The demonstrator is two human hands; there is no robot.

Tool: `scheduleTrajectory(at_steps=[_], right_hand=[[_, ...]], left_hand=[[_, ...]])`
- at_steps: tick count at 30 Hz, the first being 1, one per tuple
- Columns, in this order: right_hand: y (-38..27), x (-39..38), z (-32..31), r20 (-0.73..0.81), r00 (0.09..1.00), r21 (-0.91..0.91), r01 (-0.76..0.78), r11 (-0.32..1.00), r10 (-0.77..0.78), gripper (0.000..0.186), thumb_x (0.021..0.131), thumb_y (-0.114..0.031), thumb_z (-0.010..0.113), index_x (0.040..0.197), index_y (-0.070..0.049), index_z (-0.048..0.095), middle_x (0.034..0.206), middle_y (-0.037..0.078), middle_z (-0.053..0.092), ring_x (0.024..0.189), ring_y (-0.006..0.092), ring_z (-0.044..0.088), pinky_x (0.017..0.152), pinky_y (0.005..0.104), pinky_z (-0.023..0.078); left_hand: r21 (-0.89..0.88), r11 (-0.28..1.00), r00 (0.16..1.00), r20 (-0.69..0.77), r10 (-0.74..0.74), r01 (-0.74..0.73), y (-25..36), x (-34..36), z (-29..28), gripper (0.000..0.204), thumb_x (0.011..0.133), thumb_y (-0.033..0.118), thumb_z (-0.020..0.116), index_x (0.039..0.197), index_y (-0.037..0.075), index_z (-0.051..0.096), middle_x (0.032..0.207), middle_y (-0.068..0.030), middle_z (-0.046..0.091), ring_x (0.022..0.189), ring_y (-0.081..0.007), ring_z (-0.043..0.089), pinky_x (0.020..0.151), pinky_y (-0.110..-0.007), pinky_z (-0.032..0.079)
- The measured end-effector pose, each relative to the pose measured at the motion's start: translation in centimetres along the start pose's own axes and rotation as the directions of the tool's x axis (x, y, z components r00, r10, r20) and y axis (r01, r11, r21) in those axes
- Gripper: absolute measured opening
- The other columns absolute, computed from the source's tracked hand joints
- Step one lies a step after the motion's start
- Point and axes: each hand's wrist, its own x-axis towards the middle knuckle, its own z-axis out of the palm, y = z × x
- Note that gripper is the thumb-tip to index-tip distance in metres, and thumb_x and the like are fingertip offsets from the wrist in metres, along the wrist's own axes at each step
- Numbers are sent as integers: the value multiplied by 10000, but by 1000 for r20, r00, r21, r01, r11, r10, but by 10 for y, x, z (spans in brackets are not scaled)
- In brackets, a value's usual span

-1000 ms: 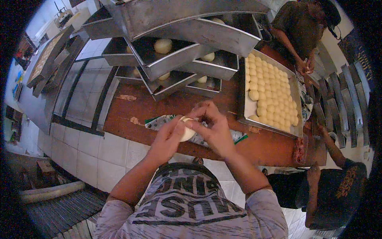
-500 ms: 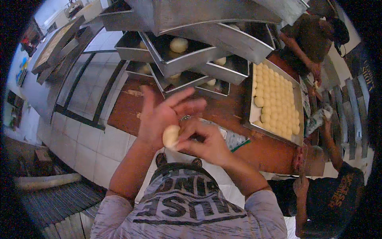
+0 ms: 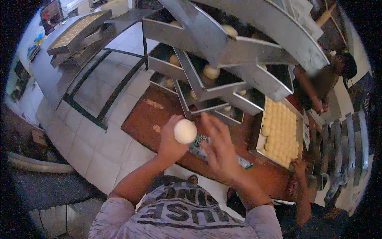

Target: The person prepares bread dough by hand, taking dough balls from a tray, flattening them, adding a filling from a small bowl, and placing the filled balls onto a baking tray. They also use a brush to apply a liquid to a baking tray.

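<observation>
A smooth, pale, round dough ball point(image 3: 185, 131) rests in my left hand point(image 3: 168, 144), whose fingers curl round its far left side. Just to the right of it is my right hand point(image 3: 221, 149), slightly blurred, with its fingers apart and nothing in them. Both hands are above the near edge of the reddish-brown table point(image 3: 139, 125). Beyond them rises a criss-crossed stack of deep metal trays point(image 3: 223, 92). Several dough balls show inside those trays, one of them a large ball point(image 3: 211, 71) near the middle.
On the right of the table lies a metal tray point(image 3: 258, 137) packed with rows of dough balls point(image 3: 280, 129). A plastic packet point(image 3: 201, 145) lies below my hands. Two people work at the right, one person's hand point(image 3: 299, 167) beside the packed tray. More trays point(image 3: 79, 34) stand far left.
The dough ball, pinched by my right hand against my left before, now sits rounded in my left hand. My right hand has let go and moved right. My view has shifted.
</observation>
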Motion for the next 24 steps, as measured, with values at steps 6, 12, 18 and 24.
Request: scheduleTrajectory(at_steps=[6,12,18,24], right_hand=[[-47,43,-41,323,897,-169,367,915,-300,543,644,-86,687,1162,-103,523,1192,182,459,1029,359,473,849,402,420],[-112,176,-124,-127,930,194,364,911,-344,456,690,-224,656,1083,-21,545,1071,123,557,949,237,553,805,364,456],[-80,362,-133,261,943,-312,286,906,-208,416,723,-248,649,1053,-4,582,987,124,617,849,209,598,751,317,495],[-45,399,-83,526,831,-572,190,798,179,302,741,-187,596,986,-11,592,836,74,616,751,164,581,690,295,473]], left_hand=[[2,922,890,261,374,-387,42,46,-36,517,629,215,642,1067,-2,472,962,-155,471,931,-369,462,857,-456,357],[-164,980,985,107,135,-116,31,76,-100,415,694,121,721,1033,22,503,961,-145,509,885,-290,512,804,-353,410],[-157,987,934,347,85,-32,2,67,-112,220,744,147,669,905,28,579,900,-121,575,880,-283,554,775,-353,429],[-67,990,957,272,-103,125,-34,55,-141,174,756,117,643,895,33,580,885,-124,576,854,-291,555,773,-362,429]])
